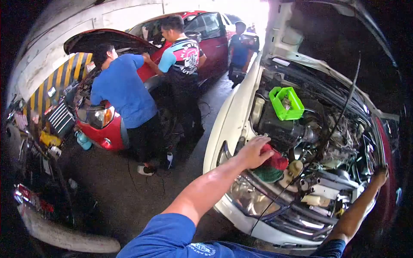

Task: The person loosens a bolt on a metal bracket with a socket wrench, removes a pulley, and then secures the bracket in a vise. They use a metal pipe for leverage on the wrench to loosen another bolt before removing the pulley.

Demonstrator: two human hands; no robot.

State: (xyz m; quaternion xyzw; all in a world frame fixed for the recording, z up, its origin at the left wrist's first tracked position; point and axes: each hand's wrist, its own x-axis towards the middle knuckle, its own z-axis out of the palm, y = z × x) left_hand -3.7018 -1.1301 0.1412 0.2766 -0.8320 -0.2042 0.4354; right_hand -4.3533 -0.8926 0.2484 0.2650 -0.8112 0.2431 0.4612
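My left hand is at the front corner of a white car's engine bay. Red cloth shows between its thumb and fingers and spills out to the right. Below the cloth lies something dark green and rounded. A tan round cap sits just right of the cloth. My right hand is on the far-side fender edge of the same car, its fingers small and mostly hidden. Farther back, a bright green bin with small items inside rests on the engine.
The raised hood stands over the bay, with a thin prop rod slanting across. At left, two people lean at a red car with its hood up. Another person stands behind. Tools and containers line the left wall.
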